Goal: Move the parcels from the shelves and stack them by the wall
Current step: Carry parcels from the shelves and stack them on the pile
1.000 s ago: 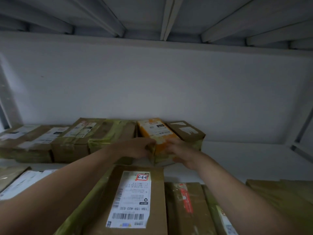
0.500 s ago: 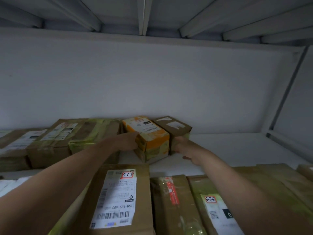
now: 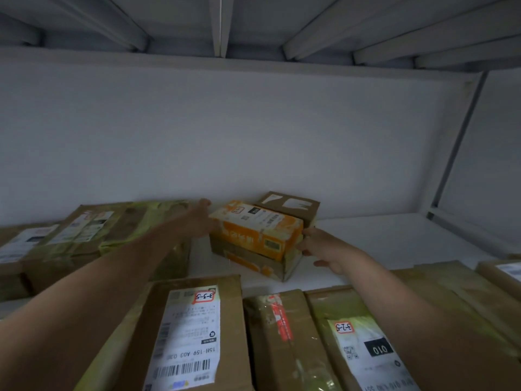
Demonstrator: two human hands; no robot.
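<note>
Orange box (image 3: 256, 230) on white shelf (image 3: 380, 238) beside brown box (image 3: 290, 204), left hand (image 3: 201, 218) flat against its left end, right hand (image 3: 324, 248) fingertips touching its right end, grasp unclear.

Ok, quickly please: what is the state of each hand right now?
Left hand: open, pressed flat against the left end of the orange box.
Right hand: fingers on the box's right end; grip cannot be told.

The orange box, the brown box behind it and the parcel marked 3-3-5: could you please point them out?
orange box (image 3: 258, 220): head view, on its top face.
brown box (image 3: 290, 206): head view, on its top face.
parcel marked 3-3-5 (image 3: 191, 334): head view, on its white label.
</note>
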